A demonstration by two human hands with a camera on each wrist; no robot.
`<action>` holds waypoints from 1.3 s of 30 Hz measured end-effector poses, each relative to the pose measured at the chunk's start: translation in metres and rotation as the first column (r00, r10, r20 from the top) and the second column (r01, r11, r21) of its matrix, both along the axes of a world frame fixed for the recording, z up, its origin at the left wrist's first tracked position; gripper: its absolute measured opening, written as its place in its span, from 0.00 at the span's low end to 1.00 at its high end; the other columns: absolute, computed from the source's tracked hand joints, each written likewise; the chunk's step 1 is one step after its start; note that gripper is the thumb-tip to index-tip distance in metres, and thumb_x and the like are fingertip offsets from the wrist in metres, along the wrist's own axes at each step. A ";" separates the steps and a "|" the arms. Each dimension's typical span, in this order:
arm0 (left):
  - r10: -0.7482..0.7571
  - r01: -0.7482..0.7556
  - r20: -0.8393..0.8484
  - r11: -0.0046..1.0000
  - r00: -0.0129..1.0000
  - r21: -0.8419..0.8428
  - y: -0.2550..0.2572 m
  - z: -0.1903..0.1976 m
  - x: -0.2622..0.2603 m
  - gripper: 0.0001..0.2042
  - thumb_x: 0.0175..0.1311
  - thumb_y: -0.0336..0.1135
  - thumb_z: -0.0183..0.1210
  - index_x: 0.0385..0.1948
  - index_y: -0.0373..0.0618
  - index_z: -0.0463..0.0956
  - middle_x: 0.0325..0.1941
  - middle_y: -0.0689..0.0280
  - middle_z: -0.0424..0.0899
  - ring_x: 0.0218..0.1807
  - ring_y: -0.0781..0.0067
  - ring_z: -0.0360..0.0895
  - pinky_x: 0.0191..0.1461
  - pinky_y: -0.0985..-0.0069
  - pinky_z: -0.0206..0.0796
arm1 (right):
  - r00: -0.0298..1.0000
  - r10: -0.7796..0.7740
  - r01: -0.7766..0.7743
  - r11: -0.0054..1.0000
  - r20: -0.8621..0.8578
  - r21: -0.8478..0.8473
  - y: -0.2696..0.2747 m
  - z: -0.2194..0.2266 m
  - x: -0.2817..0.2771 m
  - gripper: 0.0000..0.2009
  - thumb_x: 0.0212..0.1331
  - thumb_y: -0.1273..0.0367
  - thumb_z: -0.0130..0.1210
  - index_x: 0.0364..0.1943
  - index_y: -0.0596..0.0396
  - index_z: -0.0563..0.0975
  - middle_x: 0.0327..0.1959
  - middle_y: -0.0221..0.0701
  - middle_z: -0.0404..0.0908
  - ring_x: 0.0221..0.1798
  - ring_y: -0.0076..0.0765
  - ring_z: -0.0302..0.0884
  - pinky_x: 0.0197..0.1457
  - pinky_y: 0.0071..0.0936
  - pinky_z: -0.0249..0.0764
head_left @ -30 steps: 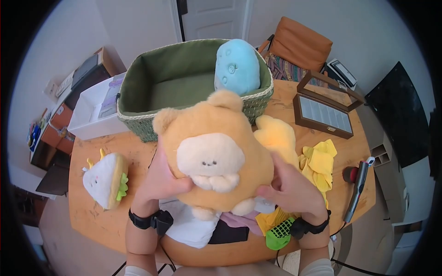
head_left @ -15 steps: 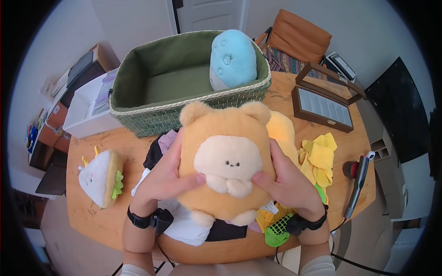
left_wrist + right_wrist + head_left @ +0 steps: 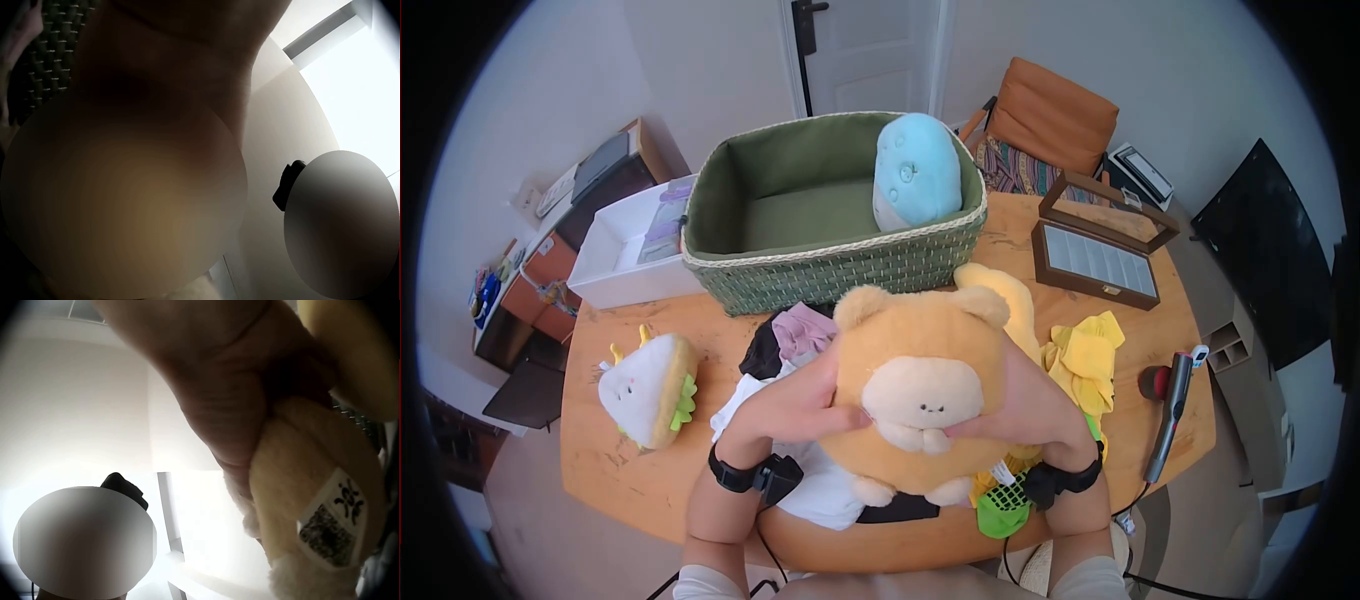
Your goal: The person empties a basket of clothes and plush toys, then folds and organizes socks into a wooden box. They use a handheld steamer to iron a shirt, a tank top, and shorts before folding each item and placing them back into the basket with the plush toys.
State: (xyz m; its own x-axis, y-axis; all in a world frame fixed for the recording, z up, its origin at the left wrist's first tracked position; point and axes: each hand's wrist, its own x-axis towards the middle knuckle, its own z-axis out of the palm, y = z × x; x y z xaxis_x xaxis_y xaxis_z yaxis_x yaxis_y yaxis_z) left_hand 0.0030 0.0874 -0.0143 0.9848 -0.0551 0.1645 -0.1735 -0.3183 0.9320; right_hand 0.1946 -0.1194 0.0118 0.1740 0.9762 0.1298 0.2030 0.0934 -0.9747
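A tan plush bear (image 3: 920, 335) with a cream face faces upward near the table's front, in the middle of the head view. My left hand (image 3: 808, 402) grips one side of it and my right hand (image 3: 1040, 402) the other, both thumbs pressing its front below the face. The fingers behind it are hidden. In the right wrist view a white tag (image 3: 331, 528) with a printed code hangs from the bear. White cloth (image 3: 825, 490), black cloth (image 3: 900, 508) and a green mesh-patterned piece (image 3: 1005, 505) lie under and around the bear.
Behind stands a green woven basket (image 3: 840, 282) holding a blue plush (image 3: 920, 170). A sandwich-shaped plush (image 3: 645, 390) lies left; a yellow plush (image 3: 1010, 300) and yellow cloth (image 3: 1083, 360) lie right. Farther right are a lidded compartment box (image 3: 1095, 262) and a dark styling tool (image 3: 1168, 420). A white box (image 3: 625, 250) adjoins the basket.
The bear, tilted a second ago, came upright between both hands, then moved lower and farther from the basket. The head view has shifted, showing more of the door. Both hands keep hold of the bear.
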 end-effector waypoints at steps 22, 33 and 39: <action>-0.120 0.122 -0.132 0.993 0.984 0.002 0.013 -0.005 -0.020 0.52 0.53 0.41 0.76 0.75 0.37 0.47 0.75 0.53 0.62 0.77 0.60 0.58 0.78 0.64 0.52 | 0.987 0.158 -0.156 0.982 0.014 -0.103 0.011 -0.003 -0.009 0.45 0.52 0.67 0.74 0.73 0.56 0.58 0.69 0.36 0.69 0.73 0.36 0.65 0.75 0.39 0.65; 0.139 -0.115 -0.345 0.989 0.928 0.088 0.037 0.007 -0.039 0.25 0.69 0.38 0.64 0.65 0.45 0.70 0.37 0.70 0.85 0.29 0.84 0.75 0.33 0.79 0.68 | 0.934 -0.340 0.242 0.827 0.109 0.507 0.105 0.073 0.030 0.47 0.46 0.70 0.77 0.70 0.57 0.58 0.67 0.41 0.72 0.68 0.41 0.73 0.71 0.40 0.71; -0.070 0.126 -0.344 0.981 0.936 0.145 0.024 0.006 -0.029 0.24 0.70 0.40 0.64 0.65 0.45 0.71 0.30 0.72 0.80 0.25 0.83 0.72 0.29 0.80 0.64 | 0.525 -0.666 0.440 0.745 0.530 0.500 0.193 0.088 0.047 0.45 0.48 0.56 0.73 0.66 0.59 0.58 0.49 0.53 0.83 0.50 0.62 0.84 0.56 0.48 0.80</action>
